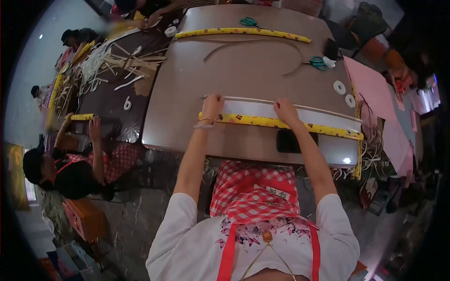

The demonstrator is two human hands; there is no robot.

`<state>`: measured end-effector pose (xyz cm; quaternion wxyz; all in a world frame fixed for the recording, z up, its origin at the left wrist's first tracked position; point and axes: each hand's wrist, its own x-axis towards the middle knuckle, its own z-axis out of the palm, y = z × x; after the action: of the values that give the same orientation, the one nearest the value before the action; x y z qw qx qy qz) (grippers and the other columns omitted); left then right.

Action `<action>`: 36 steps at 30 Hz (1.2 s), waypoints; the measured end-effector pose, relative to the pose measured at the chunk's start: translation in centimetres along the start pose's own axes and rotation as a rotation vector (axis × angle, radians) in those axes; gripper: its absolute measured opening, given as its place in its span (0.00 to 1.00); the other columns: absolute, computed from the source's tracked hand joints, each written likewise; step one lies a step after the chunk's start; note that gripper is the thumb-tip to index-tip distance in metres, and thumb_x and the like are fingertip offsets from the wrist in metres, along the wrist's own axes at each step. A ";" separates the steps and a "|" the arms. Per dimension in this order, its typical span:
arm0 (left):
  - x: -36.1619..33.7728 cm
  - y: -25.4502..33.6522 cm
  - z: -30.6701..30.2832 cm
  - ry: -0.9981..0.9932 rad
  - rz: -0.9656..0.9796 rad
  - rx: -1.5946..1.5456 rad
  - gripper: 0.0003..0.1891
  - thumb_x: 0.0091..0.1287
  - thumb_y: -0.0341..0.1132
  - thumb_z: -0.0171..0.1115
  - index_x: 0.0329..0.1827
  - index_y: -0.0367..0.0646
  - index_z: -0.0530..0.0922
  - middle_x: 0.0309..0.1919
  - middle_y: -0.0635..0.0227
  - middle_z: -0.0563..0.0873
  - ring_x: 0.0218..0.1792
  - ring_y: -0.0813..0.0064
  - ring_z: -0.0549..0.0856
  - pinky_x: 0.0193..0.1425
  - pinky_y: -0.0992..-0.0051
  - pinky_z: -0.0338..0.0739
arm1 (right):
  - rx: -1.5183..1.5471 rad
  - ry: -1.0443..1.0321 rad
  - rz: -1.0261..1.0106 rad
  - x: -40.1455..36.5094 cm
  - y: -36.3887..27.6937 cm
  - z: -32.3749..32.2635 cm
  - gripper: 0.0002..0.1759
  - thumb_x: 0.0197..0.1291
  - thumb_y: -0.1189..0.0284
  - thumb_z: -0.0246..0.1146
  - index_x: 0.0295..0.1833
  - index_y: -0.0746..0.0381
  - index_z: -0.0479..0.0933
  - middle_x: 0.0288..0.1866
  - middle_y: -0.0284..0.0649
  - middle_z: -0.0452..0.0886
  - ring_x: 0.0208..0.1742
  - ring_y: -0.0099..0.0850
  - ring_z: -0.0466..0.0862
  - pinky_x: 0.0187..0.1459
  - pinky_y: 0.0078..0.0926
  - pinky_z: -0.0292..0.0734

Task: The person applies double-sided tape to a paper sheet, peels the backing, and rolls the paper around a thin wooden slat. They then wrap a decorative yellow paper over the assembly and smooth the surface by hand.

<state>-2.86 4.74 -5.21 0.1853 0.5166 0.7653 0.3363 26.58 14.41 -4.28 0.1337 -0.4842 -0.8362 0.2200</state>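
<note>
On the table in front of me lies a roll of yellow patterned paper [253, 120], its white underside [309, 115] showing beyond the roll. A narrow pale strip [323, 110] runs along the sheet's far edge. My left hand [214, 107], with bracelets at the wrist, is closed at the left end of this edge, fingertips on the strip. Closed and bent at the knuckles, my right hand [285, 112] pinches the strip near its middle. The exact grip under the fingers is hidden. A black flat object [289, 141] lies between my right forearm and the roll.
A second yellow roll [243, 33] lies across the far table with teal scissors [250, 22]; more scissors [317, 63] and white tape rolls [339, 87] lie right. Pink sheets [370, 89] are beyond. At left, a co-worker [70, 173] handles a yellow roll [82, 117] near loose strips [124, 63].
</note>
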 end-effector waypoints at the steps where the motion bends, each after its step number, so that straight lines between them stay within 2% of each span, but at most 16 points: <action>1: 0.6 -1.0 -0.3 0.017 -0.003 -0.009 0.17 0.66 0.41 0.62 0.38 0.31 0.82 0.30 0.52 0.85 0.32 0.58 0.83 0.39 0.63 0.77 | 0.013 -0.007 0.032 0.1 -0.1 0.1 0.13 0.64 0.66 0.56 0.41 0.66 0.76 0.43 0.51 0.79 0.47 0.51 0.79 0.48 0.46 0.75; 6: 2.9 -5.1 -3.3 -0.188 -0.233 -0.053 0.16 0.66 0.39 0.61 0.27 0.34 0.81 0.20 0.68 0.80 0.22 0.79 0.75 0.27 0.73 0.69 | 0.018 0.002 0.009 0.5 -0.1 0.7 0.14 0.62 0.67 0.57 0.39 0.69 0.77 0.43 0.55 0.79 0.48 0.52 0.79 0.50 0.47 0.75; 8: 1.1 -1.4 -5.8 -0.123 -0.243 -0.103 0.17 0.65 0.42 0.62 0.25 0.35 0.79 0.18 0.67 0.79 0.19 0.78 0.74 0.26 0.71 0.68 | 0.096 0.054 0.054 0.2 -0.5 0.7 0.13 0.60 0.69 0.57 0.38 0.69 0.77 0.42 0.55 0.80 0.47 0.52 0.80 0.50 0.48 0.75; 9: 2.3 -6.2 -4.4 -0.019 -0.240 -0.220 0.16 0.64 0.42 0.64 0.29 0.35 0.80 0.18 0.67 0.80 0.19 0.78 0.75 0.26 0.72 0.70 | 0.082 0.080 0.068 0.0 -0.8 0.7 0.12 0.60 0.69 0.58 0.39 0.69 0.77 0.42 0.54 0.80 0.47 0.52 0.80 0.50 0.48 0.75; 11: 3.3 -8.7 -5.0 -0.069 -0.292 -0.120 0.18 0.64 0.39 0.59 0.41 0.29 0.82 0.31 0.56 0.88 0.31 0.71 0.84 0.36 0.67 0.77 | 0.053 0.127 0.059 -0.3 -1.0 1.3 0.12 0.59 0.70 0.57 0.39 0.68 0.77 0.42 0.53 0.80 0.46 0.51 0.80 0.49 0.47 0.75; 13: 1.5 -3.2 -6.4 -0.074 -0.224 0.084 0.19 0.65 0.40 0.60 0.43 0.28 0.82 0.31 0.55 0.87 0.32 0.68 0.84 0.38 0.66 0.78 | 0.033 0.173 0.055 -0.6 -1.0 1.5 0.11 0.59 0.70 0.57 0.39 0.68 0.78 0.42 0.53 0.80 0.45 0.50 0.80 0.48 0.47 0.75; 15: 4.0 -9.7 -5.7 -0.193 -0.146 0.109 0.18 0.66 0.40 0.61 0.44 0.30 0.82 0.32 0.54 0.87 0.33 0.66 0.85 0.39 0.65 0.78 | 0.017 0.138 0.059 -1.0 -1.4 1.1 0.06 0.58 0.72 0.57 0.35 0.62 0.77 0.39 0.45 0.80 0.44 0.45 0.81 0.46 0.45 0.76; 18: -0.6 -3.4 -7.4 -0.014 0.037 0.085 0.13 0.66 0.36 0.60 0.43 0.32 0.81 0.32 0.52 0.86 0.34 0.59 0.85 0.41 0.62 0.78 | 0.032 0.468 -0.074 -4.2 -1.8 -2.0 0.05 0.59 0.70 0.59 0.35 0.60 0.77 0.38 0.39 0.80 0.43 0.40 0.81 0.46 0.40 0.74; 19: -1.9 -2.4 -7.5 0.120 0.112 0.214 0.12 0.67 0.34 0.60 0.44 0.33 0.80 0.35 0.51 0.86 0.35 0.58 0.85 0.41 0.62 0.78 | 0.082 0.518 -0.101 -6.0 -1.9 -3.7 0.05 0.60 0.70 0.59 0.36 0.60 0.77 0.37 0.39 0.80 0.42 0.39 0.81 0.48 0.39 0.73; 22: -6.7 0.9 -7.8 0.147 0.183 0.230 0.11 0.66 0.30 0.60 0.49 0.34 0.79 0.42 0.50 0.85 0.42 0.53 0.84 0.45 0.61 0.78 | 0.164 0.598 -0.114 -12.0 -0.3 -8.1 0.03 0.60 0.71 0.61 0.37 0.58 0.76 0.36 0.37 0.78 0.41 0.37 0.80 0.51 0.38 0.71; 24: -9.5 3.1 -7.0 0.120 0.258 0.217 0.12 0.66 0.29 0.60 0.51 0.35 0.79 0.44 0.50 0.84 0.45 0.53 0.83 0.48 0.60 0.77 | 0.129 0.536 -0.055 -15.1 1.9 -11.1 0.04 0.59 0.72 0.62 0.38 0.59 0.77 0.38 0.38 0.79 0.43 0.37 0.80 0.49 0.37 0.72; 26: -11.3 6.7 -5.9 0.071 0.395 0.200 0.12 0.67 0.29 0.61 0.52 0.37 0.79 0.46 0.51 0.83 0.50 0.50 0.81 0.55 0.60 0.74 | 0.016 0.662 -0.008 -16.5 5.4 -12.6 0.04 0.60 0.71 0.62 0.40 0.59 0.77 0.38 0.38 0.80 0.42 0.38 0.81 0.46 0.36 0.75; 28: -11.5 8.4 -4.8 -0.018 0.426 0.233 0.14 0.69 0.30 0.61 0.56 0.40 0.78 0.52 0.57 0.81 0.53 0.56 0.80 0.56 0.63 0.75 | -0.037 0.652 0.085 -17.4 10.3 -14.1 0.05 0.61 0.72 0.62 0.42 0.59 0.78 0.38 0.39 0.80 0.41 0.40 0.82 0.43 0.37 0.77; 30: -10.8 9.0 -3.9 -0.100 0.425 0.192 0.16 0.68 0.30 0.61 0.58 0.40 0.76 0.55 0.55 0.79 0.55 0.54 0.79 0.58 0.62 0.74 | -0.040 0.753 0.226 -18.2 15.5 -16.8 0.06 0.65 0.70 0.60 0.43 0.60 0.78 0.38 0.40 0.80 0.39 0.39 0.82 0.43 0.37 0.77; 32: -10.1 9.5 -2.9 -0.255 0.466 0.136 0.22 0.65 0.33 0.64 0.61 0.38 0.74 0.57 0.51 0.77 0.57 0.50 0.77 0.61 0.60 0.72 | 0.148 0.783 0.560 -19.6 21.9 -18.8 0.09 0.67 0.68 0.59 0.47 0.62 0.79 0.39 0.41 0.80 0.39 0.37 0.81 0.41 0.35 0.76; 36: -9.5 10.6 -0.2 -0.293 0.516 0.204 0.26 0.63 0.35 0.67 0.64 0.39 0.71 0.58 0.50 0.77 0.57 0.50 0.76 0.61 0.60 0.72 | 0.266 0.586 0.861 -21.2 28.7 -20.9 0.18 0.72 0.60 0.53 0.55 0.62 0.77 0.49 0.46 0.80 0.46 0.40 0.80 0.49 0.38 0.74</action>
<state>7.88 -1.42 1.82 0.1494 0.7528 0.6037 0.2157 67.75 13.41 -0.65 0.3193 -0.8033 -0.4545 0.2149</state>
